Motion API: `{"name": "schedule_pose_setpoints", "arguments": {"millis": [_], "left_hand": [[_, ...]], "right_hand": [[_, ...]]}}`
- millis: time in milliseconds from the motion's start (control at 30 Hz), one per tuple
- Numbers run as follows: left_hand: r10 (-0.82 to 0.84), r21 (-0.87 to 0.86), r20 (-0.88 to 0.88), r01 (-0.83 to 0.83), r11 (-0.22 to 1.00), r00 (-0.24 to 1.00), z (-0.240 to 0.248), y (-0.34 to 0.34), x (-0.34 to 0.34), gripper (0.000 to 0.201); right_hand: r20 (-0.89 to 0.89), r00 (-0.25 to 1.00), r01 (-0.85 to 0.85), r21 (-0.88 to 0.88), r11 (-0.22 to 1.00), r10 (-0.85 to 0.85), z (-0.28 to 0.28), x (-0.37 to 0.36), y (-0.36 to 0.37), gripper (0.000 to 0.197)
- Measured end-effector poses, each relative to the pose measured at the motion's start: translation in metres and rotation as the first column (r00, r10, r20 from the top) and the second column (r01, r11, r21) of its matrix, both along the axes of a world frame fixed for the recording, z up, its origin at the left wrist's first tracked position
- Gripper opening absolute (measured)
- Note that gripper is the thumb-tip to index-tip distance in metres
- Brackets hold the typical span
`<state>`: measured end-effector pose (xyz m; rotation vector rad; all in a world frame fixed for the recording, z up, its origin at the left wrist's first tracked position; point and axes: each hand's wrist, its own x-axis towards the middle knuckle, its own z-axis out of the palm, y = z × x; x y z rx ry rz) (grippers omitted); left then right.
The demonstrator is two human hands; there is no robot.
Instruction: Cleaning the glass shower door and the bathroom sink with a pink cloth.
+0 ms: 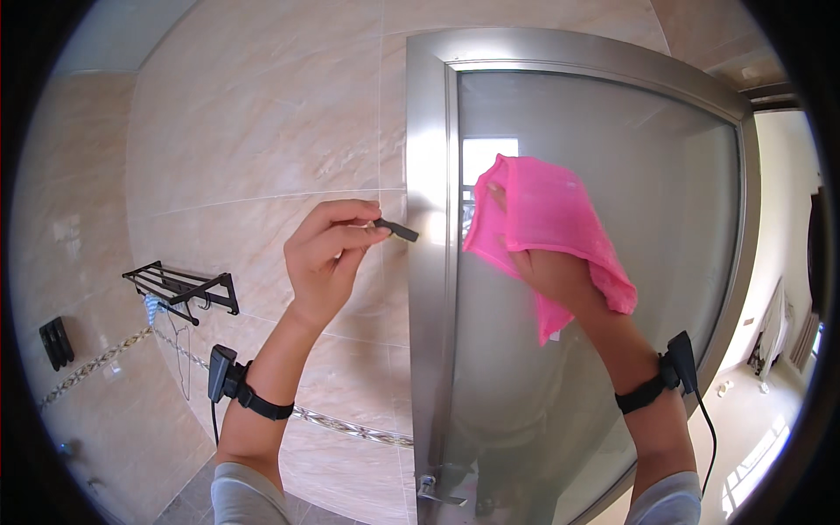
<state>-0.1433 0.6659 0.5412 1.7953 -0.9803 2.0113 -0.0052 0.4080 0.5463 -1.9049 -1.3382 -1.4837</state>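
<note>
My left hand [328, 254] is raised to the left of a metal-framed glass door [430, 332]. Its thumb and fingers pinch a small black bar-shaped piece [401, 230], whose far end reaches the edge of the door frame. What exactly this piece is, I cannot make out. Over the frosted glass panel [665, 192], my right hand [556, 276] has a bright pink cloth [556, 206] draped across it. The cloth hides most of the fingers, and its corners hang down by the wrist. A black strap with a small device circles each forearm.
A lever handle [442, 497] sticks out low on the door. On the tiled wall at left hang a black rack [188, 287] and a dark wall-mounted piece [57, 343]. Past the door's right edge, a sunlit floor [757, 437] shows through the doorway.
</note>
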Motion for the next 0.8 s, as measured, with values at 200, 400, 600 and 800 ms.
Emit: {"name": "schedule_pose_setpoints", "arguments": {"millis": [200, 400, 600, 800], "left_hand": [[-0.046, 0.03, 0.057, 0.044, 0.999, 0.997, -0.015, 0.021, -0.003, 0.016], [-0.051, -0.146, -0.078, 0.039, 0.989, 0.996, -0.029, 0.032, -0.008, 0.012], [-0.124, -0.168, -0.55, 0.036, 0.985, 0.826, -0.149, 0.061, 0.001, 0.011], [-0.224, -0.161, -0.676, 0.156, 0.975, 0.702, -0.246, 0.048, 0.005, 0.012]], "right_hand": [[0.122, 0.986, 0.108, 0.057, 0.993, -0.114, -0.004, 0.002, 0.006, 0.053], [-0.041, 0.986, 0.164, 0.134, 0.977, -0.16, -0.052, 0.016, 0.013, 0.059], [-0.844, 0.074, -0.934, 0.127, 0.332, 0.532, -0.124, -0.012, 0.051, 0.051], [-0.834, -0.071, -0.934, 0.248, 0.256, 0.547, -0.022, 0.017, 0.091, 0.068]]}}
